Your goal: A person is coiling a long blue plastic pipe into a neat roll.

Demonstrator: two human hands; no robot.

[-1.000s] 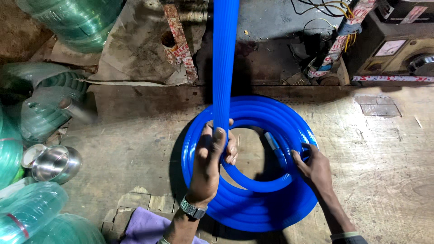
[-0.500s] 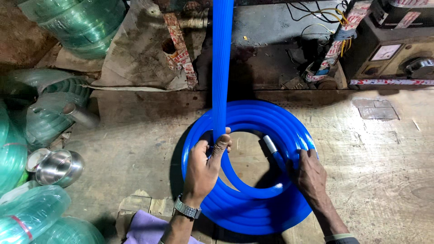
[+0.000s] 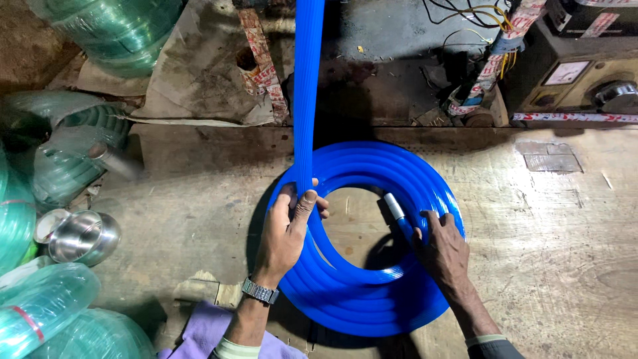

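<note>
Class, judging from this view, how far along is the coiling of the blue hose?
Done: several rings of blue hose lie coiled flat on the wooden table. In hand: the left hand grips the incoming length; the right hand presses the coil. Left: hose running out of view at the top.

hose coil on table, bowl left

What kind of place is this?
Likely a hose-making or hose-packing workshop: a blue hose coil on a worn wooden bench, green hose rolls stacked left, wired machinery behind.
</note>
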